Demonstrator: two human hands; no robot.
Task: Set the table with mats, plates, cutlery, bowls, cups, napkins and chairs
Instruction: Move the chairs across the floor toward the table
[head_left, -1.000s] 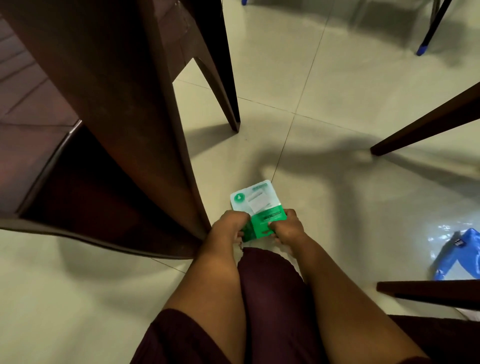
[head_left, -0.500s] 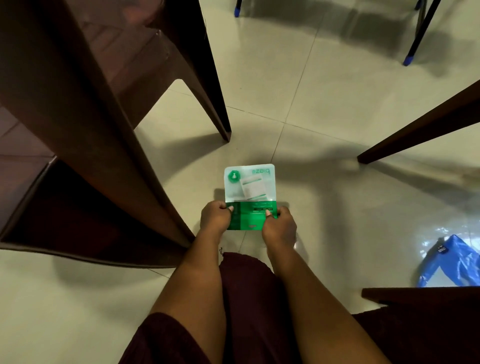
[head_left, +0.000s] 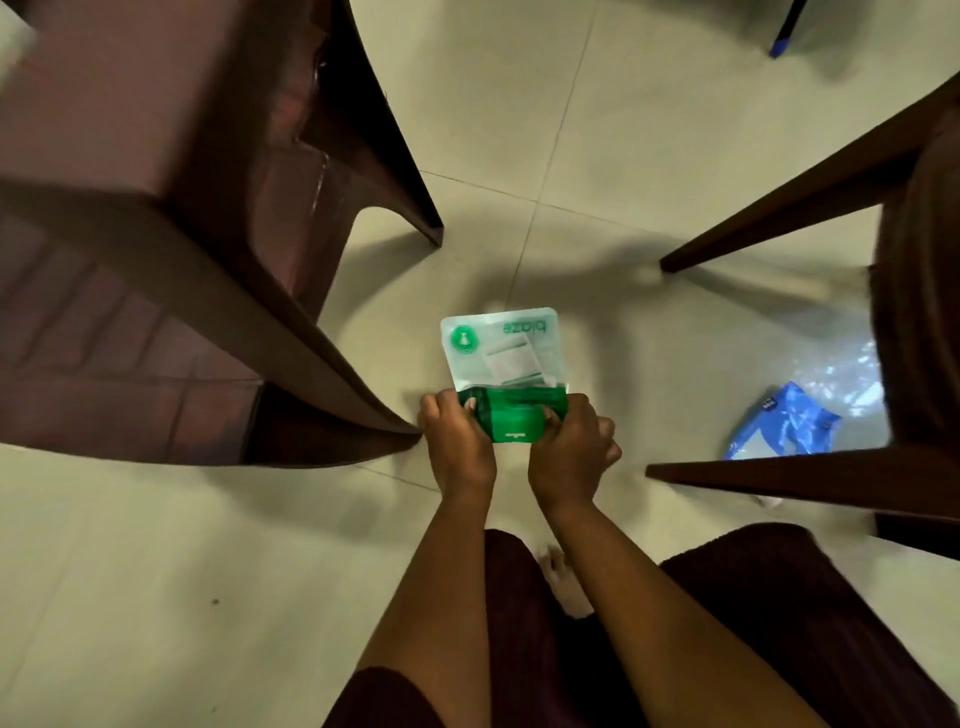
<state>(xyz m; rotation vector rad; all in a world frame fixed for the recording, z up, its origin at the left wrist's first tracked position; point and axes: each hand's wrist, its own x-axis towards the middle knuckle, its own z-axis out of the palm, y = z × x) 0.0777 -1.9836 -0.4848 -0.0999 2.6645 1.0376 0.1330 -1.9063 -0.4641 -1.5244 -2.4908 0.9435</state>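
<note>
Here, item one: a flat napkin packet (head_left: 504, 374), pale translucent in its far half with a round green emblem and upside-down lettering reading "blaze", solid green in its near half. You hold it low above the tiled floor (head_left: 156, 571), between the brown plastic chair (head_left: 171, 218) on your left and a dark wooden chair (head_left: 831, 467) on your right.

Your left hand (head_left: 457, 441) pinches the green end at its left edge, thumb on top. Your right hand (head_left: 571, 447) grips the same end at its right edge, fingers curled under.

Change since half a second ago: the packet stays in the same two-handed grip, and the head view has swung, so the plastic chair's seat and far leg now show more fully and the wooden chair fills more of the right edge. A second ago the packet sat tilted, its left corner nearer you; now it lies square to you.

Item two: a blue plastic wrapper (head_left: 784, 421) on the floor, beyond the wooden chair's near leg.

Hard to make out: the small print on the green half is blurred. Your fingers under the packet are hidden. A bare foot (head_left: 563, 582) shows partly between your dark clothing (head_left: 779, 623). Both chairs are cut off by the frame.
</note>
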